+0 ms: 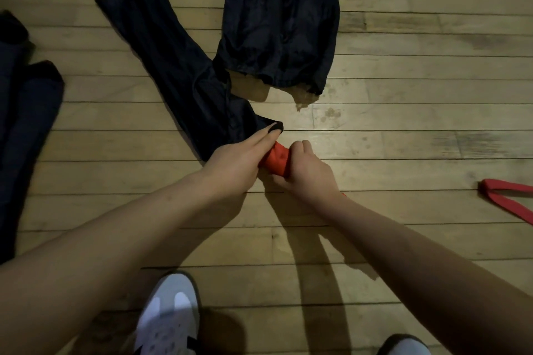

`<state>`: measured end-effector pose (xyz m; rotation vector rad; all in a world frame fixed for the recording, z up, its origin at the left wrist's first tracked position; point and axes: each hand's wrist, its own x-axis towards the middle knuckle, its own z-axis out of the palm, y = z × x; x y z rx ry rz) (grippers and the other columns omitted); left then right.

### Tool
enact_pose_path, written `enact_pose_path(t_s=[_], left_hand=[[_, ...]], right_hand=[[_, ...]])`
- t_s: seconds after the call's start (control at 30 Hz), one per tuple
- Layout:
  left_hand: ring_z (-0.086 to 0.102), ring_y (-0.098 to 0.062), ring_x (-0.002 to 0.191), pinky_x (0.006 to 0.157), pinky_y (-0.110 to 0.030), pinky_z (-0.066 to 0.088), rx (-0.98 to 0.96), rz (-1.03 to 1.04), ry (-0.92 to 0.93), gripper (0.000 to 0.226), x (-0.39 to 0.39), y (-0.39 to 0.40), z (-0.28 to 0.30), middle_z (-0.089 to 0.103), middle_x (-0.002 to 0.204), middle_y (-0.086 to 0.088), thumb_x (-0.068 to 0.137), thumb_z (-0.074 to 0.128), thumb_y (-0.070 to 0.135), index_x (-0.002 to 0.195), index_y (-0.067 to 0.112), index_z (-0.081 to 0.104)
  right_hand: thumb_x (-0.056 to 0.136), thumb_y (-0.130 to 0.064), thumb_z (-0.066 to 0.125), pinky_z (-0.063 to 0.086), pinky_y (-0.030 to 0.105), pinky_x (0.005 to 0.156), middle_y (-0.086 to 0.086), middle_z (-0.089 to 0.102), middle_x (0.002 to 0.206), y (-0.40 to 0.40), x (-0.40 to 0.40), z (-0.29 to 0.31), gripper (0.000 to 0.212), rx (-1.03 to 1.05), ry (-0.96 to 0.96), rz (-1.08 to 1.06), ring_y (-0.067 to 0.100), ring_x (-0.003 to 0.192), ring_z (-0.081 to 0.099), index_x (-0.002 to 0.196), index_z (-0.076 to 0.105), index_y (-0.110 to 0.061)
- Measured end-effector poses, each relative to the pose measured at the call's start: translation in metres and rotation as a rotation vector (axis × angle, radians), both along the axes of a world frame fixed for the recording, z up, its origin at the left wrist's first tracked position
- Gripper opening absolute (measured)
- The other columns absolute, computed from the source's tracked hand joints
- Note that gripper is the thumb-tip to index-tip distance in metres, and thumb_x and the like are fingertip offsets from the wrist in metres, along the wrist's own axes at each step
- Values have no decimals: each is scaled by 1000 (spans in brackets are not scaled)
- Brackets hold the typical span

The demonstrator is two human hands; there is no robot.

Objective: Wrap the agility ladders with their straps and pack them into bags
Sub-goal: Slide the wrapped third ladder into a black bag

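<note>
A red bundled agility ladder (pixel 277 161) sits at the mouth of a long dark bag (pixel 173 72) lying on the wooden floor. My right hand (pixel 302 173) grips the bundle's near end. My left hand (pixel 239 161) holds the bag's opening, its fingers stretched along the black rim (pixel 275 126). Most of the bundle is hidden by my two hands and the bag's edge.
A second dark bag (pixel 279 23) lies open-mouthed just behind. More dark bags (pixel 26 112) lie at the left edge. A loose red strap (pixel 507 199) lies at the right edge. My white shoes (pixel 170 317) stand at the bottom.
</note>
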<state>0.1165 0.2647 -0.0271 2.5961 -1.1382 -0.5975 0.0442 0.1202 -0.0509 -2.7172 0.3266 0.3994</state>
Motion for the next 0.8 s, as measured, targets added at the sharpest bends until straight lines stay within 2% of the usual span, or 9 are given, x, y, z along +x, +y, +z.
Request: enact_pose_path(t_s=[0.07, 0.17, 0.3, 0.43, 0.53, 0.67, 0.8], left_hand=[[57, -24, 108, 72, -27, 45, 8, 16, 4, 74, 4, 8, -3, 0, 161, 12, 93, 44, 5, 154, 26, 8], [58, -26, 104, 80, -36, 50, 28, 38, 23, 74, 9, 15, -6, 0, 161, 12, 93, 46, 6, 154, 26, 8], [60, -24, 93, 72, -33, 50, 50, 87, -30, 73, 19, 18, -9, -6, 160, 14, 92, 47, 6, 153, 25, 10], [58, -23, 101, 73, -28, 39, 74, 78, -72, 71, 23, 15, -12, -6, 161, 12, 95, 46, 7, 153, 25, 10], [48, -22, 115, 90, -32, 38, 66, 16, -147, 68, 15, 8, -15, 1, 162, 5, 97, 46, 11, 153, 26, 10], [37, -25, 119, 99, -35, 35, 56, 24, -156, 67, 7, 4, -19, 7, 161, 2, 98, 46, 10, 153, 26, 10], [35, -27, 122, 104, -36, 29, 24, 72, -107, 65, 3, 4, -15, 17, 158, -2, 96, 46, 6, 153, 23, 17]], right_hand=[[84, -39, 68, 38, 30, 65, 9, 47, 116, 5, 14, -5, 56, 55, -41, -39, 26, 100, 55, 120, 42, -5], [83, -38, 71, 39, 29, 71, 10, 49, 116, 15, 35, -12, 56, 103, -88, -86, 25, 104, 52, 120, 44, -5], [83, -44, 68, 40, 33, 86, 10, 52, 117, 23, 44, -20, 59, -2, -120, -67, 26, 109, 49, 122, 47, -7], [79, -49, 69, 40, 37, 91, 10, 50, 119, 16, 29, -20, 67, -55, -169, -27, 27, 110, 48, 126, 46, -8], [77, -54, 69, 40, 38, 89, 11, 49, 116, 5, 0, -18, 71, -104, -132, -44, 29, 106, 48, 124, 46, -6], [79, -57, 64, 40, 38, 85, 12, 50, 110, -2, -36, -19, 65, -156, -49, -81, 30, 102, 49, 114, 49, -5], [84, -58, 57, 40, 36, 85, 9, 48, 113, -4, -43, -12, 60, -152, 35, -96, 28, 105, 48, 116, 46, -8]])
